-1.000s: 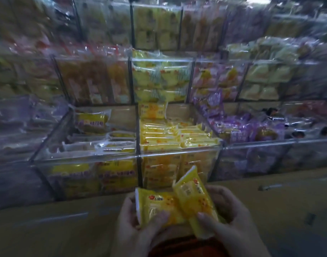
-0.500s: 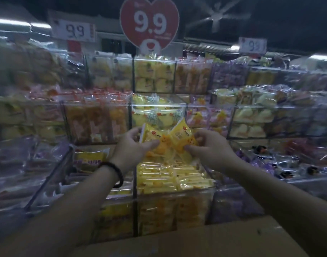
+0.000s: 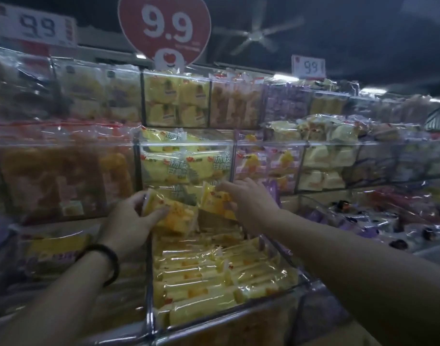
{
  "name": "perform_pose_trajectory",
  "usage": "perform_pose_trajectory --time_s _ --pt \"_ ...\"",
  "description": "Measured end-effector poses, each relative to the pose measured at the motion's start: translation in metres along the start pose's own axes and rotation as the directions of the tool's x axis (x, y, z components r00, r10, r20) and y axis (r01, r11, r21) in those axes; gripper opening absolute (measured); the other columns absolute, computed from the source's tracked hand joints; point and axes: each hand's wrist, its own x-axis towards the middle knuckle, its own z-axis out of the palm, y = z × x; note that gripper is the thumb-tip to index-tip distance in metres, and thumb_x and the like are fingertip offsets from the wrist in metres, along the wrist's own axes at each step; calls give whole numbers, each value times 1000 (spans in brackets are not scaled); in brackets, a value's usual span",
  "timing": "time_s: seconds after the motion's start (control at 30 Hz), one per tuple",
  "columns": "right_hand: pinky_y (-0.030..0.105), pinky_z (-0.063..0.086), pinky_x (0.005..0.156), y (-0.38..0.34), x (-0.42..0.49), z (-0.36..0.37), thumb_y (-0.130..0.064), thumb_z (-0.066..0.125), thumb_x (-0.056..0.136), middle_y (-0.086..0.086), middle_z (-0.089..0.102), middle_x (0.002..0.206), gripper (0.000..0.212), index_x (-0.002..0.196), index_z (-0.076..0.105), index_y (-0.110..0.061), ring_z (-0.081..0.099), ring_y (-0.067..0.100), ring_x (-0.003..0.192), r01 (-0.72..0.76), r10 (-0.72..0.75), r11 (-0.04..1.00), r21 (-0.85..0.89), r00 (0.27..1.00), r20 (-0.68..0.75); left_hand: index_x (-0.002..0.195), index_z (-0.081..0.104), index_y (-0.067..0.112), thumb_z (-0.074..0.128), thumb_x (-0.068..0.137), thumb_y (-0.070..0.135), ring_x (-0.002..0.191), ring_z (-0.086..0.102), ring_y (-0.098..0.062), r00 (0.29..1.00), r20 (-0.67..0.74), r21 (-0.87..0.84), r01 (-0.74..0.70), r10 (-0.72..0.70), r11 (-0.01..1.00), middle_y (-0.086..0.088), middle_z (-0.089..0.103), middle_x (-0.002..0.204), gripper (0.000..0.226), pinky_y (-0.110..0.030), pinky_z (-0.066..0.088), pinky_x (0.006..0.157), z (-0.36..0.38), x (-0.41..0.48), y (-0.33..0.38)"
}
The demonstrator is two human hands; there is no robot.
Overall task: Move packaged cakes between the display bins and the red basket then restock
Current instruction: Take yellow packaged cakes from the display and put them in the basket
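**Two yellow cake packets held over the near middle bin**

Your left hand gripped one yellow cake packet, with the thumb on its near face and the fingers curled round its left end. The packet lay tilted, its right end lower. Your right hand pinched a second yellow packet by its upper edge, and that one stood nearly upright. The two packets were just beside each other; whether they touched could not be told.

Both hung above the far end of the near middle bin. This clear-walled bin was filled with rows of matching yellow cakes. A dark wristband circled your left wrist.

Behind the packets, one tier up, a clear bin showed larger pale-yellow packs with printed lettering. Left of the middle bin sat yellow-and-purple packs; to its right lay purple wrappers.

Far above hung a red heart-shaped sign reading 9.9. A white price card stood to its left and another to its right, with a ceiling fan beyond.
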Motion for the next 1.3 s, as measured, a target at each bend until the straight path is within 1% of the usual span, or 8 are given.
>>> perform_pose_trajectory --time_s 0.17,0.4,0.57,0.67,0.77,0.9,1.1,1.3 --pt "45 52 98 -15 19 11 -17 61 103 5 64 133 47 145 55 -37 57 29 120 -3 6 999 -47 997 78 99 70 20 77 93 24 81 67 -12 955 -295 -25 -44 35 999 10 72 87 11 -26 45 63 -15 5 -4" --pt "50 46 104 -26 20 22 -12 59 96 9 58 136 62 149 51 -42 59 32 123 -46 80 987 -157 972 221 92 73 25 84 86 26 85 75 -11 988 -152 -137 -18 -3 990 9 79 86 12 -37 61 79 -6 1 3" --pt "54 48 106 -33 18 6 -40 72 87 0 64 123 52 136 57 -33 60 20 115 -104 111 880 464 994 13 96 73 23 84 83 35 91 77 -13 998 13 -184 63 -62 981 13 80 92 21 -50 61 88 1 -8 8" --pt "45 53 100 -41 15 1 -42 78 90 -1 65 132 44 131 64 -35 60 17 116 -87 75 819 568 996 45 97 70 27 85 82 38 94 76 -15 996 44 -181 85 -79 980 10 80 96 24 -50 61 87 7 -7 7" --pt "35 46 98 -41 15 9 -39 80 91 2 61 143 44 132 66 -30 57 20 127 -141 106 831 538 990 95 111 65 27 83 83 47 98 71 -15 993 67 44 94 -96 995 7 74 108 39 -43 61 86 12 -4 2" --pt "23 48 79 -47 13 26 -35 82 91 1 58 137 43 130 64 -33 61 19 109 -187 136 838 512 981 136 125 55 39 82 88 32 111 60 -18 999 29 205 22 -28 979 5 60 119 47 -36 52 89 13 -5 2" --pt "46 61 96 -65 20 45 -34 88 83 -1 61 130 36 103 68 -56 67 23 107 -126 80 871 474 990 116 113 67 45 67 99 35 140 23 -28 988 97 392 74 -122 917 4 34 132 17 -46 30 117 7 -9 4" --pt "37 56 97 -56 -1 17 -38 85 87 -3 46 125 51 133 65 -46 58 19 111 -95 76 892 443 995 60 114 64 53 63 99 42 136 25 -32 982 99 438 100 -159 893 4 30 123 18 -52 37 114 10 -7 3"
